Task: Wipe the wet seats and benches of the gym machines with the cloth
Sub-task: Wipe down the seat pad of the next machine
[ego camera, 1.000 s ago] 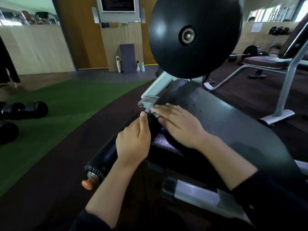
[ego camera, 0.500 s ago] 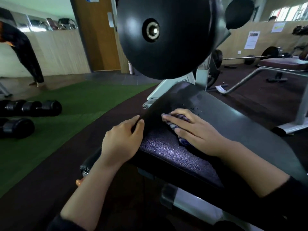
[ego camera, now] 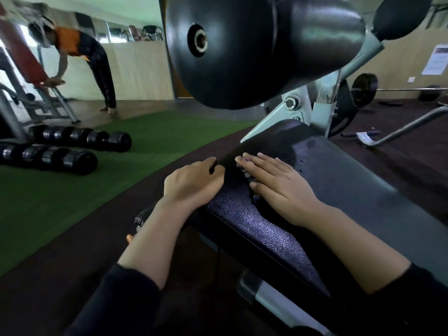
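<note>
A black padded bench [ego camera: 344, 190] of a gym machine slopes from the lower right up to the centre. Water drops [ego camera: 300, 163] show on its upper part. My right hand [ego camera: 278, 185] lies flat on the pad with straight fingers, pressing a checked cloth [ego camera: 247, 177] of which only small edges show beside the fingers. My left hand [ego camera: 194, 183] rests on the bench's left edge, its fingers curled over the rim.
A big black roller pad [ego camera: 242, 44] hangs close above the bench on a pale metal frame [ego camera: 291, 105]. Several black dumbbells [ego camera: 72, 146] lie on the green turf [ego camera: 72, 195] at left. Another person [ego camera: 89, 59] bends over a machine at the far left. A barbell [ego camera: 363, 89] sits at the right.
My right hand and the cloth slid left and slightly down the pad toward the left edge. My view turned left and moved closer to the roller. The other person leaned further over the far machine.
</note>
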Available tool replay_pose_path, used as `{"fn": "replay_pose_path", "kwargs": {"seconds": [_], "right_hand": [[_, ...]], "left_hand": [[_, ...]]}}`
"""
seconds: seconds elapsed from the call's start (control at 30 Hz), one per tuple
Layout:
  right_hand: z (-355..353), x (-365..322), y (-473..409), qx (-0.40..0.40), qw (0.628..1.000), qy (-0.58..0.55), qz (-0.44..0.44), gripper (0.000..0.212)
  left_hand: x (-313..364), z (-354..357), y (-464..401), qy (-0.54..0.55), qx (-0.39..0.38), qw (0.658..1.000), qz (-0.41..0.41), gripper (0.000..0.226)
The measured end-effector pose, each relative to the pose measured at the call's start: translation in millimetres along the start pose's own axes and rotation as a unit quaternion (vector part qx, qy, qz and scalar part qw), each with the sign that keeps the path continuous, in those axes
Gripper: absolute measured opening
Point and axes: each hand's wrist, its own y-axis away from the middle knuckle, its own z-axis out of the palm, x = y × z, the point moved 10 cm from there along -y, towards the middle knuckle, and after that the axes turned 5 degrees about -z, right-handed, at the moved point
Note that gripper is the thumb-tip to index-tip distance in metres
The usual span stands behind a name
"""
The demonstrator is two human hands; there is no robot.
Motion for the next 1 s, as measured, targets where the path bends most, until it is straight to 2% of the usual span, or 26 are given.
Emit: {"fn": "replay_pose_path", "kwargs": {"seconds": [0.13,0.3,0.4,0.47,0.53,0.63,0.77,0.9,1.0], "right_hand": [[1,0,-16,0.024,0.999,-0.009,0.030,0.058],[8,29,-64,-0.014,1.000,-0.010,0.008,0.056],[-6,78,-53,0.015,0.996,-0.056,0.070,0.039],[-13,98,-25,0.036,0.994,-0.038,0.098,0.039],[-11,97,1,0.019,0.996,0.016,0.083,0.048],[-4,61,20,0.012,0.996,0.032,0.077,0.062],[4,2,-17,0.018,0.999,0.019,0.034,0.048],[12,22,-75,-0.009,1.000,0.005,0.009,0.043],[4,73,-69,0.008,0.998,-0.029,0.064,0.040]], "left_hand": [[0,-1,3,-0.003,0.013,1.000,-0.007,0.046],[0,-1,3,-0.009,0.024,1.000,0.006,0.045],[-1,-1,4,-0.007,0.030,0.999,0.008,0.045],[1,-1,2,-0.009,0.029,0.999,0.011,0.046],[4,0,1,-0.017,0.026,0.999,0.018,0.047],[7,1,-1,-0.021,0.022,0.999,0.023,0.048],[9,2,-3,-0.029,0.029,0.999,0.029,0.044],[6,2,-2,-0.026,0.033,0.999,0.029,0.043],[4,1,0,-0.018,0.035,0.999,0.031,0.045]]}}
